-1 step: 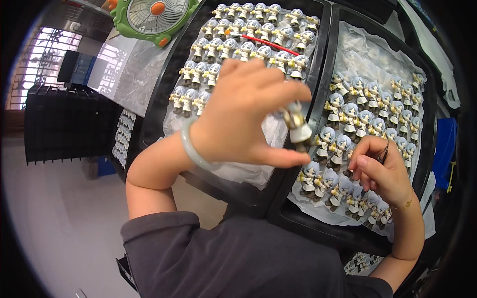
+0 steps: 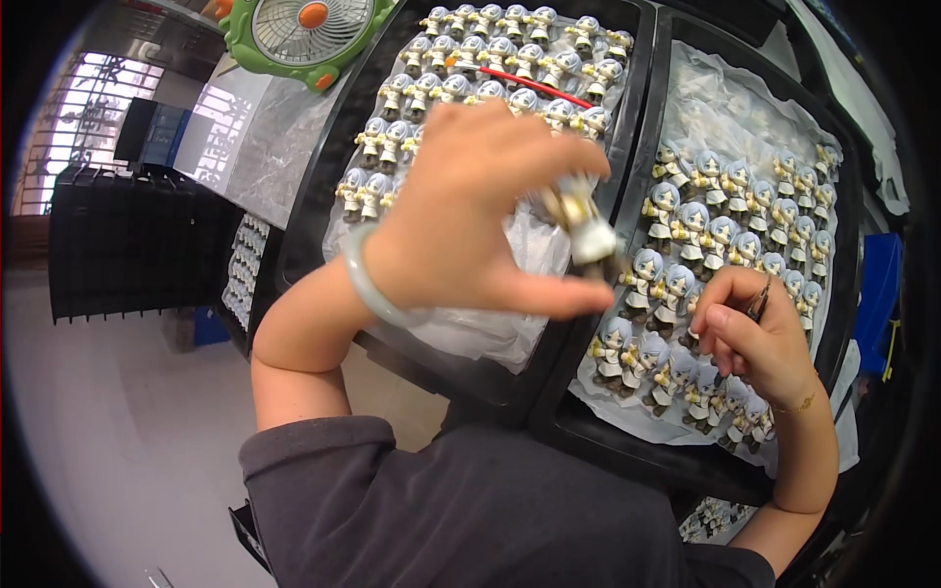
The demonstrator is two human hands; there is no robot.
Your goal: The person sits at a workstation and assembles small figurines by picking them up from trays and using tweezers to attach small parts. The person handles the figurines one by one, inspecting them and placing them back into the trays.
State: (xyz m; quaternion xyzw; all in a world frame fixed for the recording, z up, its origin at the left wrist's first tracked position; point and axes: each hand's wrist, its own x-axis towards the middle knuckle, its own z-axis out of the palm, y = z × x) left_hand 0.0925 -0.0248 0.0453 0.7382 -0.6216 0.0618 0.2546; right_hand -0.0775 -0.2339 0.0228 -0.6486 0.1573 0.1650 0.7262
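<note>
Left hand (image 2: 470, 211) is pinching a small figurine (image 2: 585, 227) above the trays; right hand (image 2: 755, 338), at four o'clock, is gripping a thin tool (image 2: 759, 298). A slipping pinch risks toppling the standing figurines (image 2: 730, 211).

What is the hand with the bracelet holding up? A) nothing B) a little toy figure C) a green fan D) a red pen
B: the left hand, with the pale bracelet on its wrist, pinches a small figurine above the black trays of similar figures.
</note>
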